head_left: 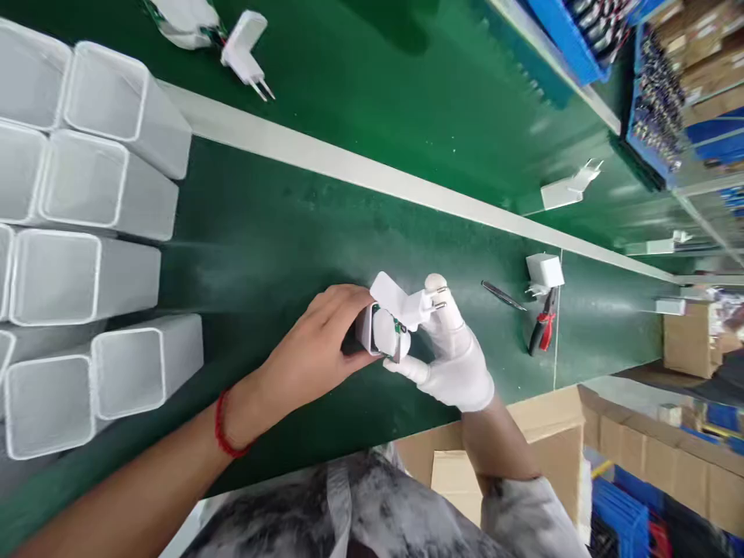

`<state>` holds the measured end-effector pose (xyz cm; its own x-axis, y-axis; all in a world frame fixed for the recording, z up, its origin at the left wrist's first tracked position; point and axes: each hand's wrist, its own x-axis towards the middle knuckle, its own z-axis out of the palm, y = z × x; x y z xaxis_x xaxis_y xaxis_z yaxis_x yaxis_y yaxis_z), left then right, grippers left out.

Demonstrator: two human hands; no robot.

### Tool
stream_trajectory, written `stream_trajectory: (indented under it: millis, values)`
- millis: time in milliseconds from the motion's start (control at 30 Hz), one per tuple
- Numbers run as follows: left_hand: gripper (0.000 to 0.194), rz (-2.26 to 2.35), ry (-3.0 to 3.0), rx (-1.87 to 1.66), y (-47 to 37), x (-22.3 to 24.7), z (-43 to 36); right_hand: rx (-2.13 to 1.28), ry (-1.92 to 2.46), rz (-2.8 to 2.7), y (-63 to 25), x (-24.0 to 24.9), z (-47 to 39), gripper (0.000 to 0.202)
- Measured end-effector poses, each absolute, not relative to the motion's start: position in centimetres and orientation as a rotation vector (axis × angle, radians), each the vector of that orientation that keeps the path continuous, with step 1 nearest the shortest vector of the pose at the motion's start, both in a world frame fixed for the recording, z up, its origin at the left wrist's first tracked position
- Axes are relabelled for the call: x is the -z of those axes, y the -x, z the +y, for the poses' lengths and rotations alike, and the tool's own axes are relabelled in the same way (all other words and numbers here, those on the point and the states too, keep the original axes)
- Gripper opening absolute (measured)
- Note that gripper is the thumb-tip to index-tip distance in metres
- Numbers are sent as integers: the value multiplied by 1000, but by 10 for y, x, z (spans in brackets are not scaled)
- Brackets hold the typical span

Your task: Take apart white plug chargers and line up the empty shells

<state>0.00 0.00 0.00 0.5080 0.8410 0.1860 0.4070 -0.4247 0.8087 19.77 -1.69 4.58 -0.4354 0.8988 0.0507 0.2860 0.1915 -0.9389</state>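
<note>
My bare left hand (317, 333), with a red string at the wrist, is closed around a white square housing (365, 329). My right hand (456, 356), in a white glove, grips a white plug piece (410, 306) with two metal pins. A rounded white part with a bit of green circuit board (387, 332) sits at the mouth of the housing, between my hands. The plug piece stands out above it, at an angle. How far the inner part reaches into the housing is hidden.
White open housings (128, 271) are stacked at the left. Tweezers (503, 295), red-and-black pliers (543, 322) and a white adapter (545, 271) lie to the right. Beyond the pale strip (349, 174) are more plug pieces (244, 50). A cardboard box (552, 426) stands at the near edge.
</note>
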Motion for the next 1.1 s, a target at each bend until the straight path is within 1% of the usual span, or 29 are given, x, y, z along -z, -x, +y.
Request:
stream_trajectory:
  millis: [200,367,467,533,567,633,700,733,800,867,1033,1100]
  values:
    - [50,1019,-2024,-808,2,-1,-1,-1153,1151,-1922,-197,-51,-16,90]
    - [46,1038,-2009,-796,1,0,-1,-1022,1213,-2040,-194,-56,-14,96]
    - [50,1055,-2001,-787,1,0,-1,-1107,1269,-2024,-197,-56,-17,105]
    - [52,1051,-2006,-777,1,0,-1,-1070,1360,-1900,-198,-53,-23,107]
    - [52,1048,-2009,-778,1,-1,-1,-993,1422,-1817,-196,-51,-28,100]
    - [50,1036,-2017,-789,0,-1,-1,-812,1538,-1708,-189,-46,-37,76]
    - [48,1044,-2021,-813,-2,0,-2,-594,1593,-1747,-178,-41,-45,56]
    - [47,1057,-2025,-826,-4,0,-3,-472,1579,-1814,-173,-39,-47,51]
    - [44,1106,-2037,-862,-7,1,-5,-222,1482,-1963,-164,-35,-51,50]
    - [44,1159,-2061,-885,-10,1,-7,-48,1397,-2083,-160,-31,-52,52]
    - [56,1116,-2085,-832,-7,-1,-7,178,1416,-2149,-167,-12,-45,51]
    - [57,1085,-2077,-829,-5,-3,-7,274,1404,-2166,-171,-3,-41,50]
